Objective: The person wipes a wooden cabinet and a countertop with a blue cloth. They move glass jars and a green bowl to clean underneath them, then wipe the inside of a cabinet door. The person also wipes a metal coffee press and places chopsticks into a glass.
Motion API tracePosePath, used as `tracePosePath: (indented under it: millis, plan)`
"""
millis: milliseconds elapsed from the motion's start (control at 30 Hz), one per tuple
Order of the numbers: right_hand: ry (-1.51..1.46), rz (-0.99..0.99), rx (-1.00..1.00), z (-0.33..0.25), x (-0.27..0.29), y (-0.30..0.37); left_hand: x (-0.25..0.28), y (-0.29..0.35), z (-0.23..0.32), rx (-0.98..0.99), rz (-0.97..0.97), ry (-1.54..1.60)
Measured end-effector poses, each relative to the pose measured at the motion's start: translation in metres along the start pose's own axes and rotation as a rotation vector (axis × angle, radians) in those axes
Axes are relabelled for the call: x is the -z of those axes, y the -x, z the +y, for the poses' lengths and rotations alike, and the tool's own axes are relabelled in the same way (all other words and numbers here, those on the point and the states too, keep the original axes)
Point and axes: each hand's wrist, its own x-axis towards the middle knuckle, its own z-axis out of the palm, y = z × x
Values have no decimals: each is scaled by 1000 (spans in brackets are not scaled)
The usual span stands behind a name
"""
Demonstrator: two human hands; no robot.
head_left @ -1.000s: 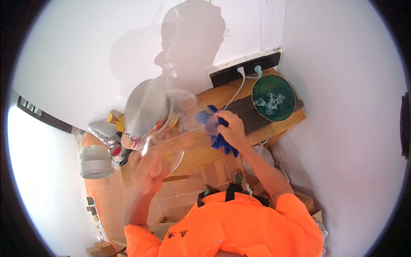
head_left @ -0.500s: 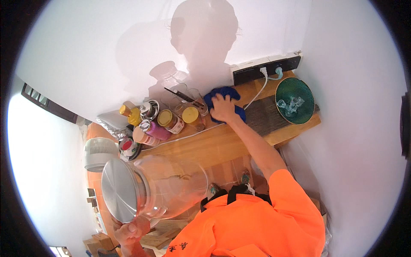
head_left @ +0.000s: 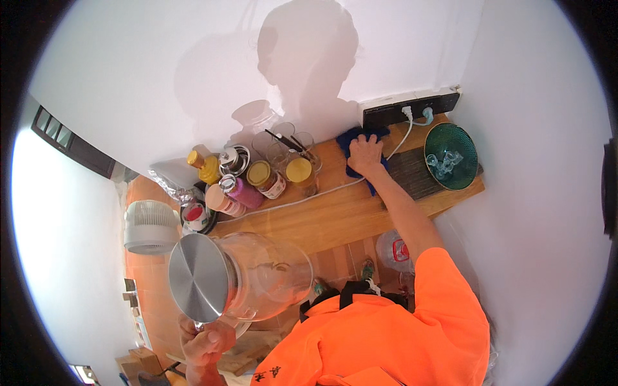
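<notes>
In my left hand (head_left: pixel 209 344) is a large clear glass pitcher (head_left: pixel 270 276) with a round brushed-metal lid (head_left: pixel 199 278). My fingers are closed by its handle, just below the lid, and the pitcher is held up off the table. At the back of the wooden table (head_left: pixel 309 228), my right hand (head_left: pixel 365 155) presses down on a crumpled dark blue cloth (head_left: pixel 351 138), its fingers bent into it. Left of the cloth are several clear drinking glasses (head_left: pixel 278 153), with dark slim sticks in them, and a jar with a yellow lid (head_left: pixel 300 172).
A green bowl (head_left: pixel 460 180) holding small clear glass pieces stands at the table's right end, by a dark mat (head_left: pixel 412 174). A black power strip (head_left: pixel 386 116) runs along the wall; its white cord crosses the table. Jars and bottles (head_left: pixel 243 192) crowd the left, near a white fan (head_left: pixel 151 225).
My right hand and the blue cloth have shifted right along the table, away from the glasses. The pitcher stays in my left hand, its lid turned slightly more toward view.
</notes>
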Motion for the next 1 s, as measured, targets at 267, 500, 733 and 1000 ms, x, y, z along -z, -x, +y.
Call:
tracePosePath:
  millis: [267, 500, 733, 1000]
  plan:
    - [179, 38, -191, 2, -24, -27, -30, -16, 12, 71, 15, -53]
    - [88, -16, 186, -32, -14, 12, -30, -14, 6, 70, 1, -15]
    - [-478, 111, 36, 4, 34, 11, -48, -50, 1, 109, -143, -119]
    - [-1165, 367, 161, 72, 127, 167, -98, -125, -30, 176, -155, -122]
